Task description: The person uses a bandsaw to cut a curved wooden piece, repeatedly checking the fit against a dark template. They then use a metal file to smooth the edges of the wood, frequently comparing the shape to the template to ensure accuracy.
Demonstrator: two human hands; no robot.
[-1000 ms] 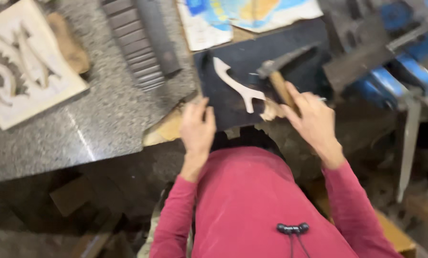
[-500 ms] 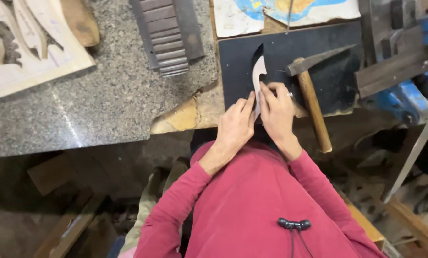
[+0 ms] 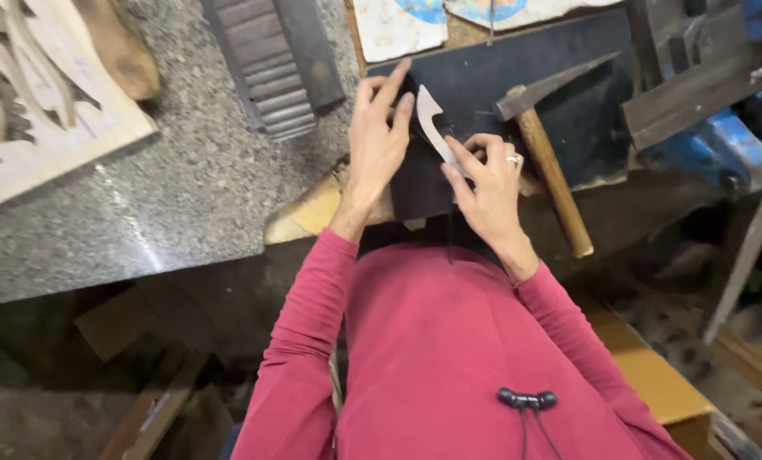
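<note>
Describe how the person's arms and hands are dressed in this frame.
Both arms wear long, close-fitting red sleeves ending at the wrists. The left hand is bare, with no ring showing. The right hand is bare too, apart from a pale ring on one finger.

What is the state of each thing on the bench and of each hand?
Left hand: fingers spread, tips on the pale curved piece.
Right hand: pinching the lower end of the piece.
Pale curved piece: held by both hands over the black mat.
Black mat: lying flat on the bench.
Hammer: lying on the mat, not held.
Carved panel: lying flat on the stone top, untouched.
Blue vise: jaw state unclear.
</note>
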